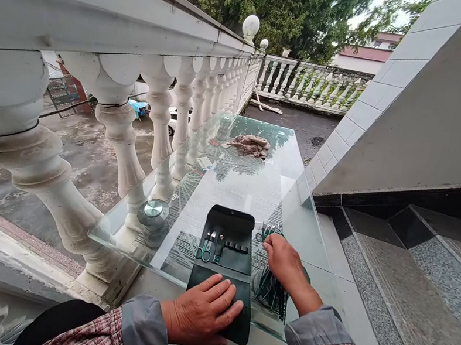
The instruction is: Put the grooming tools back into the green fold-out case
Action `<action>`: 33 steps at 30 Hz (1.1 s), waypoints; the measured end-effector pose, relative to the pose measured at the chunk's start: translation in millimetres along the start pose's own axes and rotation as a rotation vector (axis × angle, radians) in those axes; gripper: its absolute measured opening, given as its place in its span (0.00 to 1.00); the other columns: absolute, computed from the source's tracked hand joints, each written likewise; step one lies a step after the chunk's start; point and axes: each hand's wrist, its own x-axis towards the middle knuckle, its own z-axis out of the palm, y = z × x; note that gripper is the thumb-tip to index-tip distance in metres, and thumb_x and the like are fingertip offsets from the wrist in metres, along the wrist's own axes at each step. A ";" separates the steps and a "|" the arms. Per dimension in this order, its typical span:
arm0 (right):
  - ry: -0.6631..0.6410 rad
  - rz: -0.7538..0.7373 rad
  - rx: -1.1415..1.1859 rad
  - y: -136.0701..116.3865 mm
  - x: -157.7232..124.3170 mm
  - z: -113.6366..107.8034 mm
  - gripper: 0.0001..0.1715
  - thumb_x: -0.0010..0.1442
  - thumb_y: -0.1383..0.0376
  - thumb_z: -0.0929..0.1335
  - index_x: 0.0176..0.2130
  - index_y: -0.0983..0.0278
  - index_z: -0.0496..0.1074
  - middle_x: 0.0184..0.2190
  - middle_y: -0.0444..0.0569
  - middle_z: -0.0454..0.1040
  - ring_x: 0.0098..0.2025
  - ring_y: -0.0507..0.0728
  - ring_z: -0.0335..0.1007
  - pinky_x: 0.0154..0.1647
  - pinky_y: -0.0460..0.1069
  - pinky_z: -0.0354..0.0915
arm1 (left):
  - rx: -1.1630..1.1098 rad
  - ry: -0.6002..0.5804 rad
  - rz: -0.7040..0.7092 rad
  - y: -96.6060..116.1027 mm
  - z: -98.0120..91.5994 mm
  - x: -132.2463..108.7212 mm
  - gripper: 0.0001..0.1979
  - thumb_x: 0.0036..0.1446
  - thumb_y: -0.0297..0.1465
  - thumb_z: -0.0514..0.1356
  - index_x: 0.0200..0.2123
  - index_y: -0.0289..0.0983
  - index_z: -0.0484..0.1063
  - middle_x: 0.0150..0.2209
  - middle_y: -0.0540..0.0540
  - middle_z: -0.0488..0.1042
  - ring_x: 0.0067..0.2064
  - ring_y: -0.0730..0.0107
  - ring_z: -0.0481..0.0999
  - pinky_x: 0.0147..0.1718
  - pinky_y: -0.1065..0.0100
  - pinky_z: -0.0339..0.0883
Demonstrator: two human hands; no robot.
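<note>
Fingers on our left hand (206,311) are lying flat and slightly parted on the lower flap of the dark green case (234,265), pressing rather than gripping, while those of our right hand (288,266) are resting bunched at the small metal tools (272,230) just beyond the case's right side; we cannot tell whether they are pinching one. The case is lying unfolded on the glass table (302,221), with scissors (203,251) and a clipper-like tool (219,249) sitting in its upper panel. In our judgement, we are working best when steadying the flap with a spread palm and handling tools singly, minding their points. Our right wrist is crossing a dark bundle (273,296) beside the case, so we are risking a snag. The case's near end seems to be overhanging the glass, so heavy pressing could be tipping it. Around us, a round metal disc (155,210) is sitting leftward, a crumpled cloth (251,145) is lying far off, and the white balustrade (123,138) and steps (395,273) are flanking the table.
</note>
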 end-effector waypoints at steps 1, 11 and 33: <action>-0.010 0.000 -0.010 -0.2 2.0 1.9 0.07 0.60 0.68 0.61 0.32 0.64 0.66 0.32 0.48 0.70 0.35 0.54 0.65 0.32 0.47 0.51 | 0.000 0.001 0.002 -0.3 -0.4 0.1 0.30 0.60 0.47 0.50 0.56 0.30 0.58 0.54 0.32 0.65 0.55 0.51 0.65 0.56 0.49 0.56; -0.046 0.010 -0.147 11.4 -3.6 4.3 0.08 0.60 0.68 0.60 0.32 0.63 0.67 0.32 0.49 0.71 0.35 0.55 0.66 0.28 0.48 0.48 | -0.005 -0.012 0.004 0.5 0.5 -0.6 0.30 0.60 0.48 0.49 0.56 0.30 0.57 0.54 0.32 0.64 0.55 0.51 0.64 0.56 0.49 0.55; 0.097 -0.145 0.166 -36.1 -7.5 5.6 0.14 0.61 0.65 0.58 0.40 0.63 0.70 0.40 0.51 0.72 0.43 0.56 0.66 0.44 0.48 0.59 | 0.011 -0.003 0.018 1.0 -5.0 1.9 0.29 0.61 0.45 0.48 0.55 0.28 0.58 0.53 0.32 0.64 0.54 0.50 0.65 0.55 0.49 0.55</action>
